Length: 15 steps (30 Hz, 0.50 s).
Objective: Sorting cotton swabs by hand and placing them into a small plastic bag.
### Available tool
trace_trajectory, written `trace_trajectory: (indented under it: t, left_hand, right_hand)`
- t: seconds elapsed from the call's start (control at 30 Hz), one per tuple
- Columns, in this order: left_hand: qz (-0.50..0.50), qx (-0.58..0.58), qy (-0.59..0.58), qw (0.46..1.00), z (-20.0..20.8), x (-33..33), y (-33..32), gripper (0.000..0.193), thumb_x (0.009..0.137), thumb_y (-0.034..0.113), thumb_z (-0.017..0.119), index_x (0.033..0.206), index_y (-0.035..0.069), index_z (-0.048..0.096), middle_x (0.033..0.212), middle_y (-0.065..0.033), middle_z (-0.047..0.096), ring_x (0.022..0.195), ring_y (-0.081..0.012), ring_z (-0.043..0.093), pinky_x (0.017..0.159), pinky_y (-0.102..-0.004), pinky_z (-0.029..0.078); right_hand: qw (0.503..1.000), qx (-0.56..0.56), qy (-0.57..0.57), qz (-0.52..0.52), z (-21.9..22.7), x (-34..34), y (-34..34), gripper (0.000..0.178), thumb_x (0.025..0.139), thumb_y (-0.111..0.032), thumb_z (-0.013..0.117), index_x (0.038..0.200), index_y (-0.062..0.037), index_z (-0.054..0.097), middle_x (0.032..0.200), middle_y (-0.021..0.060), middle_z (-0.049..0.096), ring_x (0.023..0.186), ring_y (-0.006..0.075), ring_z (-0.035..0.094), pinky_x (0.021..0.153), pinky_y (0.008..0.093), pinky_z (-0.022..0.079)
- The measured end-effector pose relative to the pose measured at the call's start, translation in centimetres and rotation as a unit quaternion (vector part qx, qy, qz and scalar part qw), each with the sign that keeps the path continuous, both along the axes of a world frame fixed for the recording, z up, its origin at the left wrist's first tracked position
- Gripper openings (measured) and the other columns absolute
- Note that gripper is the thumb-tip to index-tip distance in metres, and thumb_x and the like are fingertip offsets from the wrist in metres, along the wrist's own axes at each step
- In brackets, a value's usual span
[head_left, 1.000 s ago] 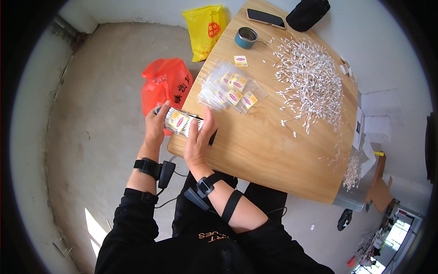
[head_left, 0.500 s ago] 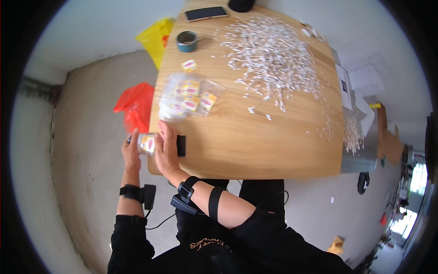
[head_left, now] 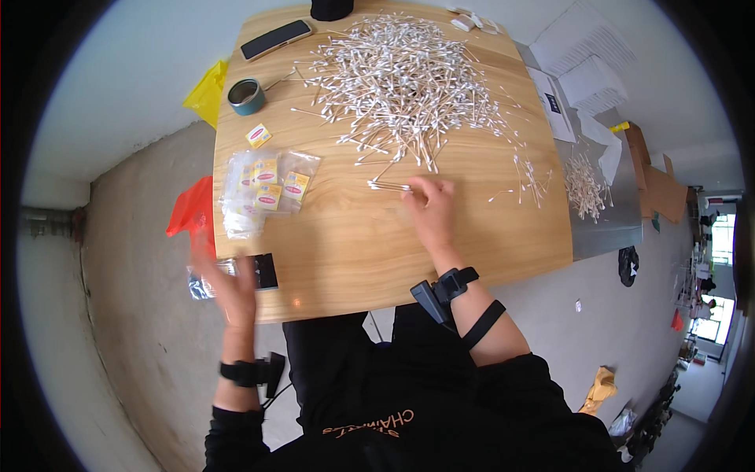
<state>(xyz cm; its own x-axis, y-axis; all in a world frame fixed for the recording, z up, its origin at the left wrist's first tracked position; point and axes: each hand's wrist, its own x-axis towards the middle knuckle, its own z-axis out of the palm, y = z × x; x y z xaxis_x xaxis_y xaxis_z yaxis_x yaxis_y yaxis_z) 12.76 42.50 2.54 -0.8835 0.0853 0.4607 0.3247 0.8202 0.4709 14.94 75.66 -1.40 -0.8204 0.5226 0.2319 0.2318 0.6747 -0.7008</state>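
Your right hand (head_left: 431,206) pinches white-tipped cotton swabs (head_left: 385,186) at centre, the loose heap (head_left: 405,79) above lies unpacked, and whether your blurred left hand (head_left: 230,285) grips the clear, apparently filled plastic packet (head_left: 200,285), left, is indistinct.

Light-brown wood-grain bench (head_left: 480,236) looked smooth w/ slight sheen; clear flat plastic bags (head_left: 258,191), glossy; white-tipped swabs (head_left: 409,86), matt cotton on pale wooden sticks; crumpled red plastic bag (head_left: 195,208), thin; grey concrete flr (head_left: 149,252), matt.

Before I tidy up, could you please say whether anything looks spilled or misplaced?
A smaller cluster of cotton swabs lies on the grey surface right of the table, apart from the main heap, and looks spilled, though possibly deliberate.
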Motion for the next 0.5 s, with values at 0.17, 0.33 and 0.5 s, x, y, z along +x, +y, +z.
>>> trace_trajectory:
  t: [0.17,0.33,0.5]
  left_hand:
    - [-0.203,-0.054,-0.133,0.968,-0.2,2.6,13.3,0.084,0.077,0.017,0.073,0.146,0.001,0.028,0.151,-0.0248,0.024,0.141,-0.042,0.021,0.115,-0.0495,0.021]
    - [-0.233,-0.161,-0.141,0.949,-3.0,3.7,17.4,0.085,0.082,0.041,0.065,0.148,0.004,0.027,0.155,-0.0192,0.022,0.145,-0.0334,0.02,0.115,-0.0491,0.022]
    - [-0.231,-0.209,-0.145,0.939,-3.4,4.4,17.5,0.081,0.086,0.044,0.058,0.148,0.002,0.027,0.154,-0.0198,0.023,0.145,-0.0338,0.02,0.116,-0.0484,0.019]
  right_hand:
    - [0.994,-0.052,-0.002,0.097,-0.4,1.1,-0.7,0.011,0.077,-0.014,0.073,0.086,-0.0108,0.068,0.086,0.0091,0.056,0.075,0.028,0.059,0.066,0.0392,0.049]
    - [0.971,-0.117,-0.02,0.205,0.4,1.8,-0.3,0.014,0.08,-0.013,0.069,0.095,-0.0124,0.068,0.087,0.009,0.056,0.078,0.0281,0.06,0.067,0.0381,0.049]
    - [0.993,-0.056,0.012,0.101,0.5,-3.6,-0.7,0.027,0.082,-0.014,0.065,0.109,-0.0147,0.064,0.089,0.011,0.057,0.082,0.0298,0.061,0.069,0.0406,0.05]
